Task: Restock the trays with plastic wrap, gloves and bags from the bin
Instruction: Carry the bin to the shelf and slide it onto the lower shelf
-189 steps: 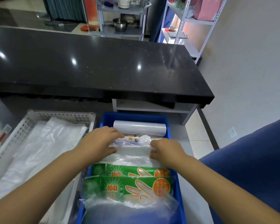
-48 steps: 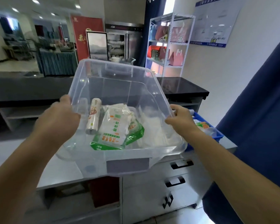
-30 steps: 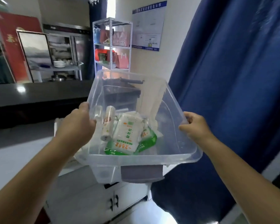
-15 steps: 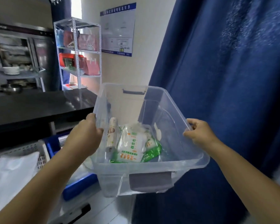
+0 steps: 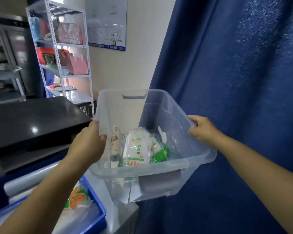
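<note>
Far left, up high: a black tabletop (image 5: 32, 122), glossy, with a white shelf rack (image 5: 57, 48) behind it carrying pink and red bags.

Lower left: a blue tray (image 5: 98, 215) holding a clear roll of plastic wrap (image 5: 32, 179) and an orange-and-green glove packet (image 5: 76, 198) among loose clear film, partly hidden by the left forearm.

Next, the left hand (image 5: 88, 146), gripping the left rim of the bin (image 5: 159, 168), fingers curled over the edge.

Centre: clear plastic bin with grey handles, held up in the air between both hands, touching no surface, just right of the blue tray.

Inside, on the bottom, from left to right: a small printed roll (image 5: 115, 146) lying lengthwise, a white packet (image 5: 137, 147) with green print just beside it, and a green packet (image 5: 160, 153) tucked partly under the white one. Right part of the bin floor bare.

Then the right hand (image 5: 201, 130), gripping the right rim, fingers wrapped over the edge.

Behind and to the right: a dark blue curtain (image 5: 235, 81), hanging in folds. Between rack and curtain, a blurred poster (image 5: 107, 22) on the pale wall.
</note>
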### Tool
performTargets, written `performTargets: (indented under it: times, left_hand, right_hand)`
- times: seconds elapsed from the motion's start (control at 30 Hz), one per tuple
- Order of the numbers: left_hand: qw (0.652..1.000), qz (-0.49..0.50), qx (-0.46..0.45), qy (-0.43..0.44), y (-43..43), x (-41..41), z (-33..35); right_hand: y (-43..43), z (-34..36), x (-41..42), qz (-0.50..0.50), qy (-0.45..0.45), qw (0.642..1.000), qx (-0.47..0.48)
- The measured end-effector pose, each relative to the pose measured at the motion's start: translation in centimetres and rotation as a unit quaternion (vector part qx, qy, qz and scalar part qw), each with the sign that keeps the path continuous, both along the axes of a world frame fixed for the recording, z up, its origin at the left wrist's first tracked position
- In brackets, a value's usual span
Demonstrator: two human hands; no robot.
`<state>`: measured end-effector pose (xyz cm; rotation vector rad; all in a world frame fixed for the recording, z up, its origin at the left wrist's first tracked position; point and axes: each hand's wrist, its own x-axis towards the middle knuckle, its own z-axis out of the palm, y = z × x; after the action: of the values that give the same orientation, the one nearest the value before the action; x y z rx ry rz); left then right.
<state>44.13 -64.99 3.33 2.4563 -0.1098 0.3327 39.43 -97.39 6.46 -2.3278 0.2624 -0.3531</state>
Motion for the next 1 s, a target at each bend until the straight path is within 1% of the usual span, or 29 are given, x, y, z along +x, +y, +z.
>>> performTargets:
  times: [0.07,0.17,0.3,0.4,0.47,0.57,0.77,0.83,1.0]
  left_hand:
    - [1.000,0.017,0.001,0.010,-1.5,2.3,-0.8]
    - [0.999,0.044,0.007,0.015,-4.2,5.4,-1.8]
    - [0.996,0.087,0.006,0.020,-8.3,9.4,-2.7]
    - [0.991,0.127,0.013,0.037,-10.8,12.5,-3.8]
    - [0.987,0.150,0.020,0.054,-12.2,14.3,-4.9]
    - [0.980,0.177,0.030,0.080,-13.4,16.4,-6.7]
    - [0.966,0.227,0.033,0.120,-14.5,21.1,-10.3]
    - [0.961,0.241,0.029,0.132,-14.5,22.8,-11.5]
    - [0.956,0.249,0.002,0.152,-12.9,27.9,-14.4]
  right_hand:
    - [-1.9,-0.4,3.7,0.010,0.024,0.999,-0.038]
    - [-5.0,-0.8,9.6,0.035,0.041,0.991,-0.125]
    - [-8.7,-1.9,17.4,0.075,0.066,0.961,-0.259]
    - [-10.7,-3.5,22.5,0.112,0.085,0.938,-0.317]
    - [-11.7,-4.6,25.4,0.133,0.093,0.931,-0.328]
    - [-12.4,-6.4,28.9,0.152,0.108,0.929,-0.319]
    - [-12.8,-10.5,35.3,0.192,0.121,0.937,-0.265]
    - [-12.6,-12.0,37.6,0.194,0.122,0.942,-0.245]
    - [-10.7,-15.2,44.2,0.186,0.134,0.945,-0.233]
